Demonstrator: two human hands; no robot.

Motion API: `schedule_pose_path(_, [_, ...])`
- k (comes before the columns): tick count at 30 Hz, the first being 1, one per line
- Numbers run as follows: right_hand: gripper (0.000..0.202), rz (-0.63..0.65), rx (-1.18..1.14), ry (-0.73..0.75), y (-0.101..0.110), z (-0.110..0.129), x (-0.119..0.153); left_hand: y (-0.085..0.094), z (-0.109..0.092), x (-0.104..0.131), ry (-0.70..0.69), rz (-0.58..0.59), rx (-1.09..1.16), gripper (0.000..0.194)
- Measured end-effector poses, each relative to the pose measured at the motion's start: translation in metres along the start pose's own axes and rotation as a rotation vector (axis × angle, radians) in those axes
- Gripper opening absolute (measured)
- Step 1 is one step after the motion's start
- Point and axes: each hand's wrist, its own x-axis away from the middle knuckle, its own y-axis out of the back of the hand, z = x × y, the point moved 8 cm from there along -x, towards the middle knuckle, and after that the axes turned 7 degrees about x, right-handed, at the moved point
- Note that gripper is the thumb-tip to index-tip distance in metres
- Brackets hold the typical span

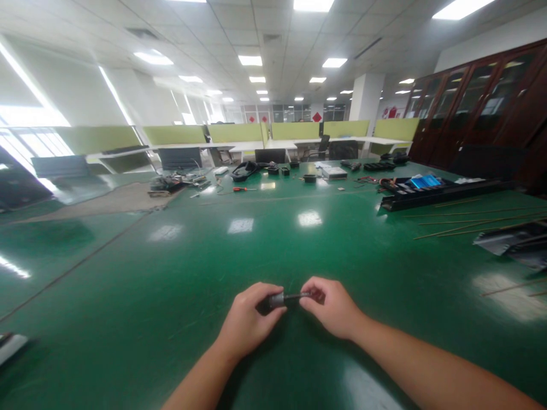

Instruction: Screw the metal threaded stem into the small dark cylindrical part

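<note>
My left hand [252, 313] is closed round a small dark cylinder with a grey end [277, 300], just above the green tabletop. A thin dark rod [293, 296] sticks out of the cylinder towards the right. Thumb and fingers of my right hand [331, 304] pinch the rod's far end. Cylinder and rod lie roughly level and in line with each other. Part of the cylinder is hidden in my left palm, and the rod's tip is covered by my right fingers. What exact kind of tool or part it is I cannot make out.
Across the green table [205, 245], an orange-handled screwdriver [240, 189] lies among small black parts. Electronic parts [171, 182] are piled at left. A black channel [440, 195] and thin rods [465, 225] lie at right. A white-edged object [12, 348] shows at the left edge.
</note>
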Motion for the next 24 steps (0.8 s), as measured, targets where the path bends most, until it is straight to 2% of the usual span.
schedule_pose_path(24, [0.005, -0.011, -0.001, 0.008, 0.0033, -0.0007, -0.0014, 0.0023, 0.0021, -0.0004, -0.011, -0.01, -0.033, 0.023])
